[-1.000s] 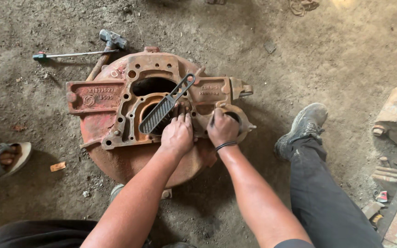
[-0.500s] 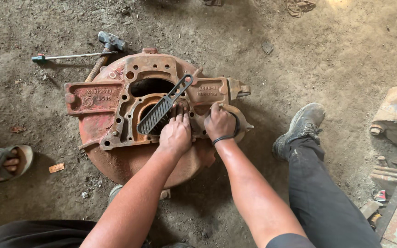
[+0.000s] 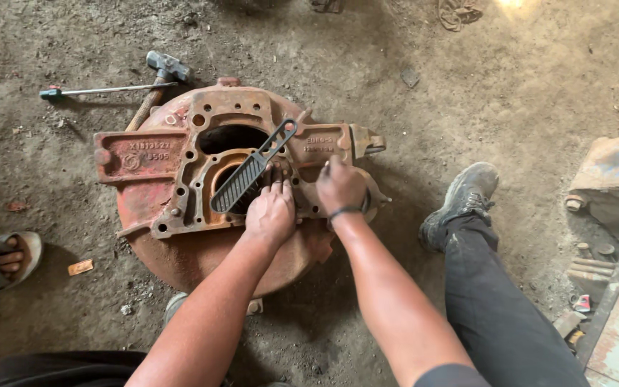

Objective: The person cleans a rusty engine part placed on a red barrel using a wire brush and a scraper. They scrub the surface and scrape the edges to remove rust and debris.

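I see the rusty cast housing (image 3: 180, 172) lying on the dirt floor (image 3: 467, 93). My left hand (image 3: 270, 213) presses flat on it beside the black ribbed pedal (image 3: 248, 172), fingers together; my right hand (image 3: 339, 186) grips its right lug, fingers curled.

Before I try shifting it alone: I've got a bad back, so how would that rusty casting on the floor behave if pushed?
The rusty casting looks thick-walled solid metal, so probably very heavy and rigid. It lies flat on a round plate on the dirt floor, so it should drag rather than roll or tip. Its rough rust likely gives grip where the left hand and right hand rest.
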